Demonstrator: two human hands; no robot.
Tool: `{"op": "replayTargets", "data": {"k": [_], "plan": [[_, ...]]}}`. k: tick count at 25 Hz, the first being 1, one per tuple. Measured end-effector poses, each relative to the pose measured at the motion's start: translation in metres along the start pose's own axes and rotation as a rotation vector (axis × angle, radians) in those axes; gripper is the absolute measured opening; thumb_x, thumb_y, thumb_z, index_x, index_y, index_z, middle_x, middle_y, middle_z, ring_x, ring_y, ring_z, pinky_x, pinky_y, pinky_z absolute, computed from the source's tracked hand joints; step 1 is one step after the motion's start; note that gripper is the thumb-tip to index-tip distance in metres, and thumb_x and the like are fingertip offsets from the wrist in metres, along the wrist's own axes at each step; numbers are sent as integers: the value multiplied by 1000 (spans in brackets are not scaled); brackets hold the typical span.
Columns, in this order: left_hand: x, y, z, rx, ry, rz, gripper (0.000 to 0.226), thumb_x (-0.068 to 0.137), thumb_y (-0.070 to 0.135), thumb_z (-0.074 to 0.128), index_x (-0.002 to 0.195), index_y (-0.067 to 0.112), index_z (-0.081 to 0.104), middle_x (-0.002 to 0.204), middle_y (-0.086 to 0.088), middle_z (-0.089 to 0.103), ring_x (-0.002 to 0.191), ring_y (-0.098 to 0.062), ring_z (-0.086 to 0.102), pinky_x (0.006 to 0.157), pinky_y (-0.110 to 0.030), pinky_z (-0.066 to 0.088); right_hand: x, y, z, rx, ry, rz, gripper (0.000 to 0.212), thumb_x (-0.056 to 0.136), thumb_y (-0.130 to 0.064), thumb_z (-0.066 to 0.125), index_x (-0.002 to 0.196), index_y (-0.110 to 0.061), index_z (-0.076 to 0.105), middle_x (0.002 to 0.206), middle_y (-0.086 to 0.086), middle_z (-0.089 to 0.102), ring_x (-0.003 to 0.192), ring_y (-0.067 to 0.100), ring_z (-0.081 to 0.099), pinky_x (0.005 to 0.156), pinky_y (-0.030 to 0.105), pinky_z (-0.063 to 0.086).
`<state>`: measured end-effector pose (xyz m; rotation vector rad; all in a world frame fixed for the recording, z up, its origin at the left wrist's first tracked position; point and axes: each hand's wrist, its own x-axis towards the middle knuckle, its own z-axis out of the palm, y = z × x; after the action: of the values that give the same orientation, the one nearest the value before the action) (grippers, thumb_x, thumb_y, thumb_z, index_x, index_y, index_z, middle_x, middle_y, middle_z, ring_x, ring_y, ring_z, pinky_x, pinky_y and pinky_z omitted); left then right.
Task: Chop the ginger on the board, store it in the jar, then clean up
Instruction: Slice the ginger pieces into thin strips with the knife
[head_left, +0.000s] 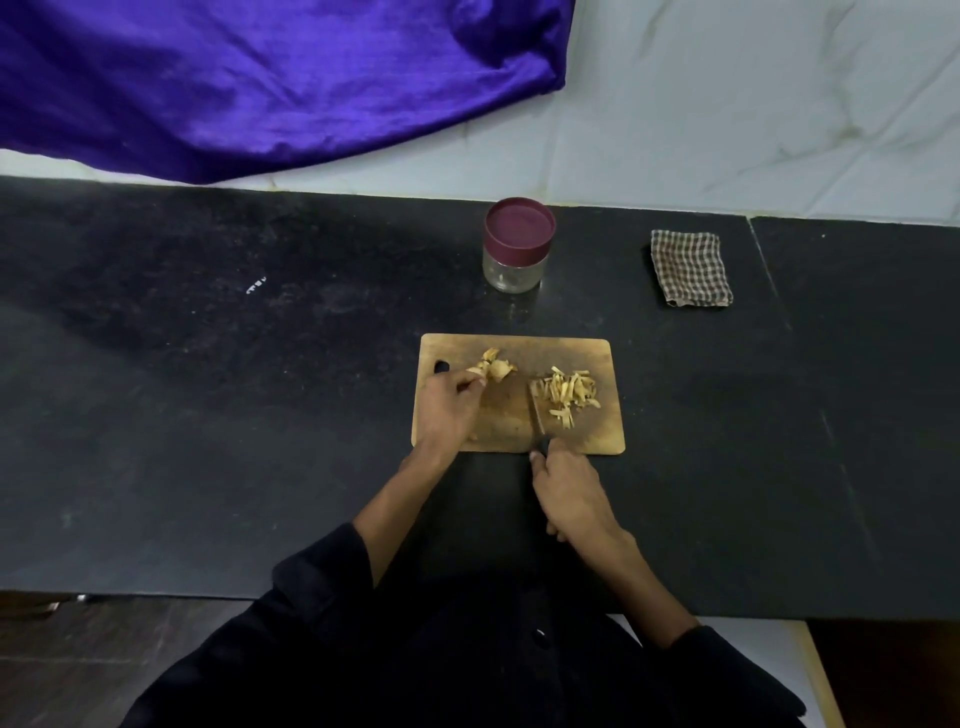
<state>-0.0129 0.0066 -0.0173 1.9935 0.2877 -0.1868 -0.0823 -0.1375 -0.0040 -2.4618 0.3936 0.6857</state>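
A wooden cutting board (597, 436) lies on the black counter. A pile of chopped ginger strips (569, 396) sits on its right half. Ginger peel scraps (493, 366) lie near its upper left. My left hand (449, 405) rests on the board's left side, its fingertips pinching a scrap at the edge of the peels. My right hand (566, 491) grips the dark handle of a knife (536, 415), whose blade lies on the board just left of the chopped pile. A glass jar (514, 267) with a maroon lid (519, 224) on it stands behind the board.
A folded checked cloth (691, 267) lies at the back right of the counter (208, 415). Purple fabric (260, 78) hangs over the wall at the back left. White tiles (753, 104) back the counter. The counter's front edge is near my body.
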Motion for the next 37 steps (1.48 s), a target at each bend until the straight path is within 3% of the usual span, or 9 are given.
{"op": "replayTargets", "data": {"k": [4, 9, 14, 17, 19, 27, 32, 35, 37], "plan": [[-5, -21, -27, -58, 121, -8, 18, 95, 19, 55, 102, 12, 70, 80, -1, 68, 63, -13, 61, 59, -38, 56, 4, 9, -8, 32, 54, 15, 27, 105, -35, 35, 107, -12, 48, 89, 11, 65, 68, 29, 70, 62, 45, 60], [-5, -25, -37, -16, 128, 10, 20, 95, 17, 57, 110, 10, 67, 95, -4, 68, 65, -12, 63, 48, -25, 53, 9, 5, -10, 31, 40, -38, 25, 106, -36, 35, 109, -14, 47, 82, 9, 65, 53, 24, 68, 54, 41, 59], [16, -16, -20, 302, 36, 156, 18, 88, 29, 65, 104, 22, 69, 90, 2, 63, 77, -12, 61, 69, -35, 54, 15, 8, -8, 60, 15, -4, 24, 106, -36, 36, 113, -15, 45, 81, 8, 65, 54, 23, 69, 46, 34, 57], [18, -9, -14, 437, 25, 141, 33, 86, 34, 67, 118, 28, 65, 107, 0, 58, 91, -17, 59, 79, -38, 53, 16, 7, -8, 92, 8, -10, 23, 106, -36, 36, 115, -16, 44, 79, 7, 65, 51, 20, 67, 42, 28, 52], [18, -8, -12, 442, 35, 143, 29, 85, 30, 68, 114, 24, 66, 113, -1, 58, 96, -19, 59, 81, -39, 52, 16, 8, -7, 99, 13, -15, 21, 106, -36, 36, 114, -18, 42, 79, 7, 65, 51, 20, 67, 42, 28, 52], [16, -15, -19, 280, 84, 163, 11, 87, 18, 68, 98, 18, 68, 89, 5, 69, 81, -11, 65, 75, -39, 57, 16, 9, -6, 120, 18, -30, 20, 106, -35, 36, 112, -18, 44, 77, 7, 65, 47, 18, 64, 41, 27, 51], [15, -12, -24, 249, 49, 230, 16, 91, 13, 59, 105, 15, 67, 97, 3, 67, 86, -12, 63, 78, -35, 55, 17, 9, -6, 204, -7, -24, 21, 106, -34, 36, 114, -17, 45, 77, 10, 66, 46, 19, 63, 40, 28, 49], [11, 0, -8, 269, -50, 294, 23, 92, 13, 58, 114, 16, 66, 110, -1, 67, 97, -13, 62, 86, -31, 52, 16, 11, -7, 283, -29, -23, 22, 106, -33, 36, 115, -15, 46, 74, 12, 65, 43, 19, 59, 39, 28, 46], [11, 8, 7, 335, -129, 302, 20, 91, 15, 60, 110, 16, 67, 105, 0, 69, 96, -13, 63, 86, -32, 52, 15, 12, -8, 311, -37, -17, 21, 106, -32, 36, 114, -14, 46, 73, 11, 65, 42, 18, 58, 38, 28, 46]]}}
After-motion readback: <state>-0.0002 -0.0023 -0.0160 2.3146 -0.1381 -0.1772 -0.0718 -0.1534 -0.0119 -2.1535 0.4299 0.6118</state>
